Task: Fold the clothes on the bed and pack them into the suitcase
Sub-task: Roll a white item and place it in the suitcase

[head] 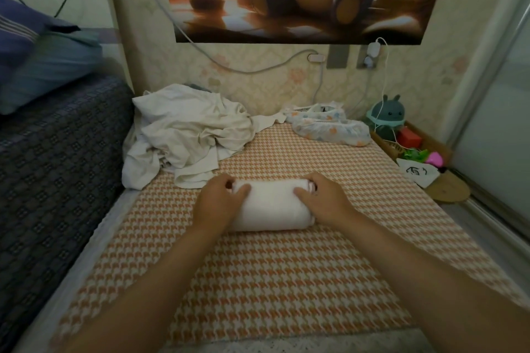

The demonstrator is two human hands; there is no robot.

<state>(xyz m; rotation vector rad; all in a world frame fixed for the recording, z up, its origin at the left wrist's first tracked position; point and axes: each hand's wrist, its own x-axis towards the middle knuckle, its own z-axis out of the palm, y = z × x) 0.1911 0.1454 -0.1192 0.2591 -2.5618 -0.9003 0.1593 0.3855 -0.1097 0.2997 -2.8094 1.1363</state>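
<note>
Left hand point(220, 203) and right hand point(324, 199) gripping opposite ends of a rolled white garment point(272, 206), fingers curling over it, roll lying on the houndstooth bedspread point(286, 281), crumpled white clothes pile point(189, 135) sitting just beyond the roll

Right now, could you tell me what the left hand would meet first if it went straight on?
Probably the near edge of the crumpled white clothes pile, just beyond the left hand, which grips one end of the rolled white garment; depth is hard to judge.
</note>
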